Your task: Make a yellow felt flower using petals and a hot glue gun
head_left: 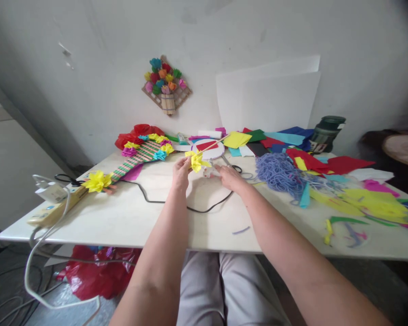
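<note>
Left hand [181, 174] fingers pinch the yellow flower [196, 160], its stick [213, 145] running up-right away; right hand [228, 175] just right of the flower, grip unclear.

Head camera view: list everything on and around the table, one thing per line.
white table: one, fills the foreground.
yellow paper flower on a wooden stick: one, centre, pinched by the left hand.
striped woven mat edged with paper flowers: one, multicoloured, far left of table.
black cable: one, curves across the centre.
blue yarn heap: one, right of centre.
coloured paper sheets and scraps: many, mixed colours, right side.
dark green jar: one, back right.
cream power strip: one, left edge.
paper-flower wall piece: one, on the wall.
red plastic bag: one, under the table.
left hand: holding the flower.
right hand: flat on the table.
</note>
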Action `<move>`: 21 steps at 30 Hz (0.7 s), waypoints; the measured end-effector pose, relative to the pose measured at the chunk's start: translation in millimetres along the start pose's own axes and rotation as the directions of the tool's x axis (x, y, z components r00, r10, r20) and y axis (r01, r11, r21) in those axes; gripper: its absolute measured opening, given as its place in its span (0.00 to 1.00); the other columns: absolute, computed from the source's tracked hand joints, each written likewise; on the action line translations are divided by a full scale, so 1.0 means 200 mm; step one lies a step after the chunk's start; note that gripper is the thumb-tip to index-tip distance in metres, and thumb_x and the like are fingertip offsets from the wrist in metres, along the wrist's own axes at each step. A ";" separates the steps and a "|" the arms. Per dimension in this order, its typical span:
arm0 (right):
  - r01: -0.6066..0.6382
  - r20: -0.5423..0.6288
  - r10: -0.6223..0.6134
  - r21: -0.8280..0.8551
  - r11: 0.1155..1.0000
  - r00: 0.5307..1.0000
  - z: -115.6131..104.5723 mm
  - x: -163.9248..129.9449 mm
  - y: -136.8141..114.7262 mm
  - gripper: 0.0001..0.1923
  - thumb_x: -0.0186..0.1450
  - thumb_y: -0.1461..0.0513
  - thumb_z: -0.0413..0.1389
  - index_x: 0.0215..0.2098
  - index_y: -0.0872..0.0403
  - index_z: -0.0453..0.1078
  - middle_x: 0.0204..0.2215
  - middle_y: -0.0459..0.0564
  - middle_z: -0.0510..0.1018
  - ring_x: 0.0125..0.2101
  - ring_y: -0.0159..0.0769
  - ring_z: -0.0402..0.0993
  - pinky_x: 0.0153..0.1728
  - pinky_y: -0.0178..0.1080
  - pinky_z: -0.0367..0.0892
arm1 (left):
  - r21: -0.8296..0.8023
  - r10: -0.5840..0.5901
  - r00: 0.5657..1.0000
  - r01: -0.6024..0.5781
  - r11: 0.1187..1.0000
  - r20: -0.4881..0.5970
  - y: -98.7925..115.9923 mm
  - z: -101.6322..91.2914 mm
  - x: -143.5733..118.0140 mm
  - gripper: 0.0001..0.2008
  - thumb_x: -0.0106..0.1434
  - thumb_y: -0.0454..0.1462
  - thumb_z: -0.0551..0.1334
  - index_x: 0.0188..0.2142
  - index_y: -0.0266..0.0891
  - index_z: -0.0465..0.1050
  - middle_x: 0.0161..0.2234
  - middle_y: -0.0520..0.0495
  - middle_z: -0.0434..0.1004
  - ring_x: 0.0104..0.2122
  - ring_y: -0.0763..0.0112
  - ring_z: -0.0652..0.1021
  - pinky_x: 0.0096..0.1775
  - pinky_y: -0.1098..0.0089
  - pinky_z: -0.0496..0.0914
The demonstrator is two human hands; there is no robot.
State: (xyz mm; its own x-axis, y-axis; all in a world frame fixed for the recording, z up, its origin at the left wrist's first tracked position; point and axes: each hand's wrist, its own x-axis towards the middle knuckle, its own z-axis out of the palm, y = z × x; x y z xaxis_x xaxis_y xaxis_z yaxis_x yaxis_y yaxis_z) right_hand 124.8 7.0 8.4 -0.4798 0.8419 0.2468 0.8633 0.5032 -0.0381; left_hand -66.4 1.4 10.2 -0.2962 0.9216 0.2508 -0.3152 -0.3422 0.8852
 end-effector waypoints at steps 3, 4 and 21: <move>0.012 -0.012 -0.013 -0.032 0.999 1.000 -0.01 -0.01 -0.02 0.26 0.62 0.68 0.46 0.60 0.57 0.57 0.44 0.59 0.73 0.46 0.44 0.68 0.44 0.40 0.61 | 0.046 -0.009 1.000 0.008 0.999 0.023 0.00 0.01 -0.01 0.21 0.44 0.48 0.69 0.34 0.36 0.74 0.28 0.47 0.77 0.31 0.69 0.77 0.35 0.70 0.69; 0.018 -0.014 -0.019 -0.038 0.999 1.000 -0.02 -0.01 -0.02 0.26 0.62 0.69 0.46 0.59 0.57 0.57 0.44 0.60 0.73 0.46 0.45 0.68 0.44 0.40 0.61 | 0.061 -0.013 0.999 0.011 0.998 0.031 0.00 0.02 -0.01 0.21 0.44 0.48 0.69 0.34 0.36 0.74 0.28 0.47 0.77 0.30 0.70 0.77 0.35 0.71 0.69; 0.021 -0.509 -0.018 -0.001 1.000 0.860 -0.14 -0.04 -0.02 0.15 0.63 0.57 0.48 0.41 0.56 0.71 0.42 0.57 0.72 0.44 0.46 0.62 0.45 0.44 0.52 | 0.188 -0.040 0.983 0.005 0.982 0.180 0.00 0.04 -0.03 0.20 0.44 0.47 0.69 0.31 0.35 0.74 0.23 0.48 0.75 0.24 0.73 0.73 0.31 0.72 0.67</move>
State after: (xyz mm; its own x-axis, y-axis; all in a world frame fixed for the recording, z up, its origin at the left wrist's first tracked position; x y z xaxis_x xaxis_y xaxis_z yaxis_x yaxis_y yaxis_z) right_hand 129.5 -6.6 34.4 -0.3492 0.6160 0.7061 0.8535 0.5202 -0.0317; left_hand -56.5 -2.4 11.2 -0.1168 0.9523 0.2818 -0.1420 -0.2969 0.9443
